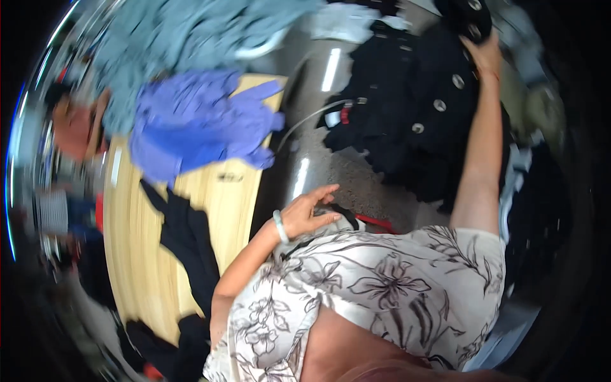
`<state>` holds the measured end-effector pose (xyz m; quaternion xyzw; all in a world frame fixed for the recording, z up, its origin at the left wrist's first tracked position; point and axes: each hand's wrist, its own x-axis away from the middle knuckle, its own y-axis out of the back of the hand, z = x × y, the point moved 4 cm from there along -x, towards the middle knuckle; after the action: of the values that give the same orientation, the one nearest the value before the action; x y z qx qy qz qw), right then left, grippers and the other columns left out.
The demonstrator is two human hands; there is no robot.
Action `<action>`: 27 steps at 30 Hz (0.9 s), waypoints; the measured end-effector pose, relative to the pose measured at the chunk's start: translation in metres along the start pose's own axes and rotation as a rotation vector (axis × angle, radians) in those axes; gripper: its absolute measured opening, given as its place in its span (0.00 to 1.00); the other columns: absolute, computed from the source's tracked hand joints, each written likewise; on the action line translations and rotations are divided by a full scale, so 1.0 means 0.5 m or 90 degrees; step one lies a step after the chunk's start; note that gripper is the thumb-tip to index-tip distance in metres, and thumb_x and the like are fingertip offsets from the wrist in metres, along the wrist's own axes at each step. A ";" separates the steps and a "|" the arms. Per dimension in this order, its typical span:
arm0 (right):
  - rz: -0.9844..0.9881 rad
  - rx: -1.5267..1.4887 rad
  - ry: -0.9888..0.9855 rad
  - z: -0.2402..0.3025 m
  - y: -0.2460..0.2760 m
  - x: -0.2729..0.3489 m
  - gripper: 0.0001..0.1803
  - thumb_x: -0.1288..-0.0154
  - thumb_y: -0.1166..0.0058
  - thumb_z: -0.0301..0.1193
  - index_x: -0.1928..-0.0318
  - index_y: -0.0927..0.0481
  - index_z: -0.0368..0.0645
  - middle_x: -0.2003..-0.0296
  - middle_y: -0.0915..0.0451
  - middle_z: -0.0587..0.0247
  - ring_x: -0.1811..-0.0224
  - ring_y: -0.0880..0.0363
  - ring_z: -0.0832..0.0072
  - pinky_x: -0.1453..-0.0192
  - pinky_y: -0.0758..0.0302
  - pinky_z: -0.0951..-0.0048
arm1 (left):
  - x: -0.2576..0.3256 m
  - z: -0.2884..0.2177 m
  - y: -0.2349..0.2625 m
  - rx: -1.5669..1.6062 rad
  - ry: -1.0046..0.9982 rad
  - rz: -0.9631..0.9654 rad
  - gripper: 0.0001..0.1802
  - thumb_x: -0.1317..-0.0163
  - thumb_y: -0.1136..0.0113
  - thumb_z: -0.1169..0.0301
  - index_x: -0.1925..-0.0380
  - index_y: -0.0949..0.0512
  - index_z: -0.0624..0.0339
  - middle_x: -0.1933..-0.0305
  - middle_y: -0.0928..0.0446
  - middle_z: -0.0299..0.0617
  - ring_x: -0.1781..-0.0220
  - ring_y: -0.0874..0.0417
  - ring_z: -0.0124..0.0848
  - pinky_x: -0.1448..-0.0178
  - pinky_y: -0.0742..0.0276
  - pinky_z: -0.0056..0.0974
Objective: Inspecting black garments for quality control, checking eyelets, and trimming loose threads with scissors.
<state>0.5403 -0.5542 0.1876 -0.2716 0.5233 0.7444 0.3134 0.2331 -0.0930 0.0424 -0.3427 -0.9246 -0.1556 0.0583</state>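
Observation:
My right hand (487, 58) reaches out to the far right, its fingers closed on black cloth (468, 16) that carries round silver-coloured pieces. Below it lies a large heap of black garments (401, 108) with more such round pieces and a small white and red tag. Near my body, in front of my patterned shirt, my left hand (309, 213) hangs with its fingers apart and nothing in it. A pale bracelet (280, 227) circles that wrist. Part of my right hand's fingers is hidden by the cloth.
At left stands a light wooden table (235, 197) with purple-blue garments (197, 127) and a black garment (184, 235) on it. A grey-green cloth pile (191, 38) rises beyond. A person (76, 124) is at the far left. A pale cable (309, 118) curves above the shiny floor (318, 153).

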 end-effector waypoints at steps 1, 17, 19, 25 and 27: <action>0.128 0.051 -0.054 -0.005 -0.042 0.050 0.48 0.55 0.31 0.48 0.35 0.37 0.45 0.50 0.22 0.45 0.47 0.24 0.51 0.45 0.27 0.58 | 0.015 0.023 0.013 -0.023 0.046 -0.037 0.40 0.45 0.34 0.56 0.37 0.38 0.64 0.50 0.24 0.57 0.45 0.22 0.44 0.43 0.26 0.42; 0.156 0.190 0.253 0.239 -0.260 0.377 0.28 0.49 0.39 0.42 0.47 0.24 0.45 0.53 0.23 0.53 0.51 0.23 0.55 0.48 0.26 0.59 | 0.613 0.340 -0.057 -0.260 0.487 -0.940 0.25 0.50 0.34 0.68 0.51 0.26 0.63 0.53 0.25 0.54 0.48 0.26 0.50 0.42 0.31 0.45; 0.335 -0.159 0.348 0.439 -0.291 0.483 0.23 0.45 0.41 0.31 0.48 0.23 0.40 0.51 0.22 0.48 0.47 0.25 0.53 0.43 0.29 0.61 | 0.714 0.396 -0.072 -0.359 0.614 -0.984 0.28 0.54 0.34 0.70 0.49 0.26 0.58 0.50 0.27 0.50 0.46 0.28 0.49 0.42 0.33 0.47; 0.606 -0.542 0.691 1.002 -0.212 0.901 0.19 0.49 0.41 0.29 0.53 0.21 0.44 0.58 0.19 0.54 0.55 0.22 0.55 0.49 0.27 0.59 | 0.874 0.459 -0.092 -0.446 0.845 -0.841 0.37 0.54 0.35 0.71 0.40 0.34 0.50 0.38 0.37 0.51 0.36 0.36 0.48 0.37 0.39 0.53; 0.684 -0.495 0.791 1.127 -0.191 1.016 0.30 0.49 0.40 0.29 0.42 0.29 0.47 0.43 0.28 0.55 0.41 0.32 0.58 0.37 0.38 0.56 | 0.903 0.483 -0.094 -0.417 0.801 -0.878 0.41 0.53 0.35 0.73 0.36 0.38 0.48 0.36 0.39 0.53 0.37 0.35 0.50 0.38 0.38 0.52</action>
<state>0.2356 0.0978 -0.0709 -0.4298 0.3660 0.6341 -0.5284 -0.1403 0.2301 -0.1005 0.4168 -0.6339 -0.5571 0.3379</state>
